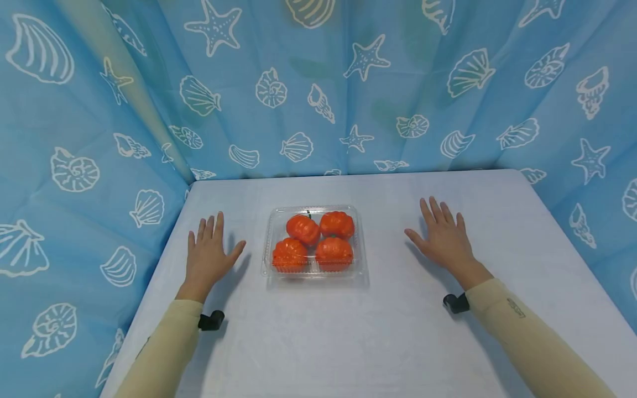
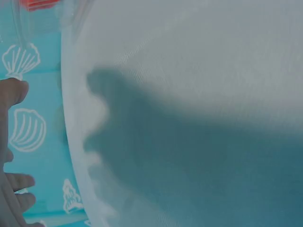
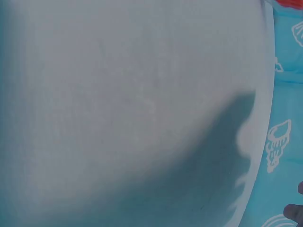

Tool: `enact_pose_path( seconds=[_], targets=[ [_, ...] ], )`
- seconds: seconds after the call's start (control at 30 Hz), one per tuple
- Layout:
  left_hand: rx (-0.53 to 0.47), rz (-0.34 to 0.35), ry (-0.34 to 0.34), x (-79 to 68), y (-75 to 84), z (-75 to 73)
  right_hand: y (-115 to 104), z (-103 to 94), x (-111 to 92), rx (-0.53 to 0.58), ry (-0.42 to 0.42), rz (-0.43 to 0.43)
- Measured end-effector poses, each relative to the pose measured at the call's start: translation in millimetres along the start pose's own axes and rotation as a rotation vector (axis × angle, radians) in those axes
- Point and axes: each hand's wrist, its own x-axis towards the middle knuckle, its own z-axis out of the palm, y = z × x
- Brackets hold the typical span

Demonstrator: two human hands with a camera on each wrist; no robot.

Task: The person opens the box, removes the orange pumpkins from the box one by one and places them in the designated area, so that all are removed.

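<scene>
A clear plastic clamshell box (image 1: 312,272) sits at the middle of the table, holding several orange-red pumpkin-shaped pieces (image 1: 334,254); one at the back shows a dark green stem. To the left of the box, my left hand (image 1: 208,260) hovers palm down with fingers spread, its shadow falling on the cloth. My right hand (image 1: 445,240) is held the same way, farther off on the box's right side. Neither hand touches anything. The left wrist view catches the thumb (image 2: 13,92) and a corner of the box (image 2: 47,19); in the right wrist view only fingertips (image 3: 294,213) appear.
A white cloth covers the table (image 1: 318,342). Behind it and along both sides hangs a blue curtain (image 1: 318,72) printed with white shells and starfish. Each wrist carries a small black camera, one on the left (image 1: 212,320) and one on the right (image 1: 455,303).
</scene>
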Motion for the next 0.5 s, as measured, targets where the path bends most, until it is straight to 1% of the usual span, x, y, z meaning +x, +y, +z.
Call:
enact_pose_path(
  seconds=[0.13,0.27,0.4,0.5],
  targets=[
    [-0.048,0.005,0.048,-3.3,5.4,-2.1,-6,-1.7,-4,0.015,0.014,-0.017],
    [-0.098,-0.002,0.08,-6.5,10.2,-1.7,-11,-3.7,-7,0.04,0.032,-0.036],
    [-0.21,-0.011,0.093,-10.2,12.6,-1.4,-14,-2.8,-10,0.073,0.048,-0.06],
    [-0.31,-0.026,0.075,-13.0,14.5,-2.5,-16,-1.2,-13,0.105,0.058,-0.076]
  ],
)
